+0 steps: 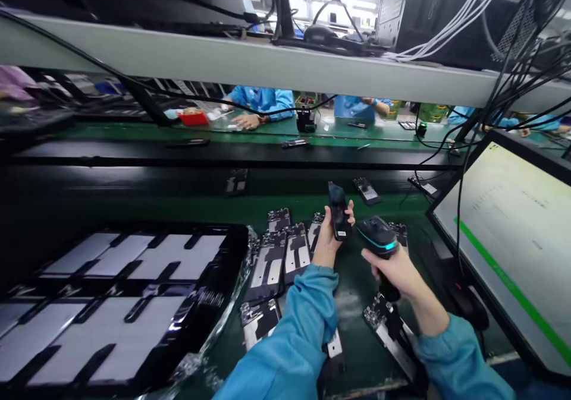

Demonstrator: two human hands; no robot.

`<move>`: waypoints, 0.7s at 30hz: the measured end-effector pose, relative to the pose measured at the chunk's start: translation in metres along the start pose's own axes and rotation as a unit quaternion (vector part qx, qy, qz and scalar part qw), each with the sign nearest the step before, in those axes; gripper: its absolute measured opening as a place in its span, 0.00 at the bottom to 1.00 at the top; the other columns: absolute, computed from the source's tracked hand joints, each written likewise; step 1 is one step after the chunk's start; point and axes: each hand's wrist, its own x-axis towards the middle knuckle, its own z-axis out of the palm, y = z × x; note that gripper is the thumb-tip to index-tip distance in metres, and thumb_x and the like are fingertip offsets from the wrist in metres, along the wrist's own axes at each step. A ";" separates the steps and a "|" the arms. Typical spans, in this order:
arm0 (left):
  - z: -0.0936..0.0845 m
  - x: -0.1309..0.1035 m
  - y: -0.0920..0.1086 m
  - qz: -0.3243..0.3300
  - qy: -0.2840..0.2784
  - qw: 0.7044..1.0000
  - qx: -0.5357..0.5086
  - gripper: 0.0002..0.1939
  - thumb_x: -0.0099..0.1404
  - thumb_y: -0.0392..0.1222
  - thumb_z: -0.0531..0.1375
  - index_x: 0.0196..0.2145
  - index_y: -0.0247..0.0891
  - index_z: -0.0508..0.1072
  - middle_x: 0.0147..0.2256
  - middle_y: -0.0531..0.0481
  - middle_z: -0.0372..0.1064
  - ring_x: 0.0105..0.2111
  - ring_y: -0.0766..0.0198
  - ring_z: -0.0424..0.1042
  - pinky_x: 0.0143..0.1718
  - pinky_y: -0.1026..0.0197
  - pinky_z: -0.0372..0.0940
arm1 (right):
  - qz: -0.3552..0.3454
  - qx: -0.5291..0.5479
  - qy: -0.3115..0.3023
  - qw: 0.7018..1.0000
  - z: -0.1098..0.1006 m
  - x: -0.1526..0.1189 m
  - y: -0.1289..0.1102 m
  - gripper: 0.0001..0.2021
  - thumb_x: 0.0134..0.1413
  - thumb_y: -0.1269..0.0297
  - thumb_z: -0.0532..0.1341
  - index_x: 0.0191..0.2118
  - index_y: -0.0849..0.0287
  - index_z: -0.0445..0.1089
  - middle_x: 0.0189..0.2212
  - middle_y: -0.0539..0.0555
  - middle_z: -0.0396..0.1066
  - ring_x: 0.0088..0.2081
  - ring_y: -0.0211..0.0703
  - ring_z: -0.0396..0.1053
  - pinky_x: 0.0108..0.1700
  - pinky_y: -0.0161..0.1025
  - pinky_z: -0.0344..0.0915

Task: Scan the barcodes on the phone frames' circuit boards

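Observation:
My left hand [329, 236] is closed around a dark phone [339, 210], held upright with a small white label near its lower end. A black handheld barcode scanner [375, 232] with a glowing cyan light sits in my right hand [397, 269], its handle wrapped by my fingers. The scanner's head points toward the phone, a short way apart from it. Below and left of my left hand lie several opened phone bodies [269, 263] with bare circuit boards. Another opened phone body [388, 328] lies under my right wrist, partly covered by it.
A black tray [236, 251] with pale flat pieces in its slots and plastic wrap fills the left. At right stand a lit monitor [513, 239] and a dark mouse [464, 305]. Cables hang from the shelf [267, 61]. People in blue sleeves [281, 101] work beyond.

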 end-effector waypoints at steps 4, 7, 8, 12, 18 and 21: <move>-0.001 -0.002 -0.015 -0.020 0.032 0.998 0.047 0.16 0.66 0.49 0.62 0.38 0.31 0.74 0.36 0.43 0.75 0.36 0.62 0.75 0.42 0.60 0.70 | -0.174 -0.163 0.138 0.961 0.018 0.017 0.011 0.19 0.44 0.66 0.68 0.46 0.57 0.71 0.43 0.58 0.76 0.45 0.53 0.72 0.47 0.46 0.68; -0.003 -0.009 -0.018 0.055 0.019 0.993 0.104 0.15 0.61 0.49 0.66 0.39 0.34 0.73 0.38 0.46 0.76 0.39 0.61 0.76 0.47 0.58 0.70 | -0.179 -0.208 0.139 0.951 0.012 0.017 0.020 0.16 0.46 0.66 0.66 0.43 0.60 0.71 0.38 0.58 0.77 0.40 0.53 0.73 0.44 0.46 0.69; -0.005 -0.012 -0.018 0.080 0.011 0.987 0.140 0.19 0.59 0.48 0.68 0.44 0.36 0.73 0.39 0.46 0.76 0.40 0.61 0.76 0.48 0.58 0.69 | -0.169 -0.213 0.131 0.953 0.006 0.012 0.022 0.14 0.46 0.65 0.66 0.42 0.61 0.71 0.35 0.57 0.77 0.37 0.51 0.73 0.41 0.44 0.69; -0.014 -0.016 -0.019 0.130 0.061 0.944 0.295 0.47 0.51 0.40 0.73 0.64 0.44 0.57 0.42 0.47 0.77 0.39 0.60 0.77 0.46 0.56 0.70 | -0.126 -0.239 0.046 0.962 -0.010 -0.015 0.016 0.06 0.47 0.65 0.65 0.32 0.60 0.70 0.27 0.51 0.73 0.29 0.44 0.69 0.32 0.38 0.66; -0.017 -0.012 -0.030 0.213 0.135 0.860 0.444 0.20 0.55 0.46 0.69 0.42 0.33 0.75 0.41 0.41 0.77 0.40 0.57 0.75 0.44 0.57 0.69 | -0.079 -0.299 -0.008 0.951 -0.003 -0.014 0.012 0.05 0.45 0.69 0.62 0.26 0.58 0.64 0.22 0.48 0.67 0.26 0.40 0.62 0.29 0.36 0.60; -0.018 -0.015 -0.032 0.230 0.126 0.830 0.492 0.17 0.60 0.50 0.65 0.40 0.34 0.75 0.40 0.42 0.77 0.40 0.57 0.75 0.43 0.58 0.68 | -0.075 -0.306 0.003 0.949 -0.001 0.000 0.020 0.05 0.44 0.69 0.62 0.25 0.57 0.63 0.23 0.48 0.67 0.27 0.41 0.62 0.30 0.36 0.60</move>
